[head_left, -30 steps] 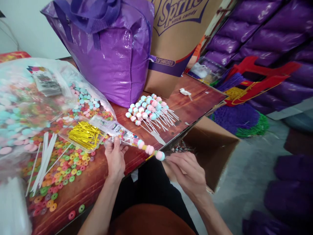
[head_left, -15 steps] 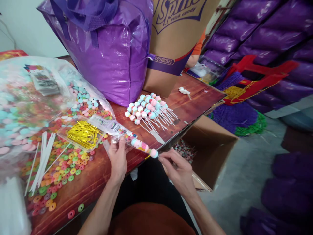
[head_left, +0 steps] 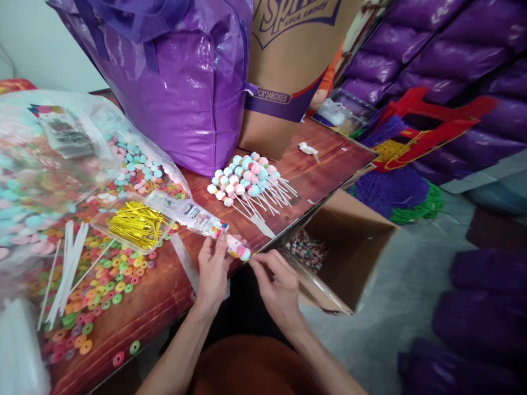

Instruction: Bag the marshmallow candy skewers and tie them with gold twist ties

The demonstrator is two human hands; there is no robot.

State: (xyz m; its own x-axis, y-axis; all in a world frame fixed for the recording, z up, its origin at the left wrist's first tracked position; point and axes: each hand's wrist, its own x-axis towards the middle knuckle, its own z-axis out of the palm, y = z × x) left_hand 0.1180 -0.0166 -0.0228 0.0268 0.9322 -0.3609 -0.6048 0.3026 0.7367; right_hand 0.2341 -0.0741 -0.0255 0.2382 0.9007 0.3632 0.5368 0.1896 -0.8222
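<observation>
Over the table's front edge, my left hand (head_left: 214, 269) is closed around a candy stick (head_left: 236, 248) in a printed clear wrapper. Pink and pale blue candies show through the film. My right hand (head_left: 278, 282) pinches at the candy stick's lower end, by the blue candy. A small yellow bit shows at those fingertips; I cannot tell whether they hold it. Just behind my left hand lies a strip of printed wrappers (head_left: 191, 215). A pile of finished candy sticks (head_left: 247, 175) rests further back, white ends pointing right.
Gold twist ties (head_left: 138, 224) fill a clear tray at left, among loose ring candies (head_left: 119, 274) and white sticks (head_left: 69, 269). A purple bag (head_left: 177, 104) and a printed carton (head_left: 284, 77) stand behind. Below the table's right edge, an open cardboard box (head_left: 349, 241) holds candy sticks.
My left hand has moved right and forward along the wrapper, covering more of the candies. My right hand has come left, and the candies' end now sits deeper in the wrapper.
</observation>
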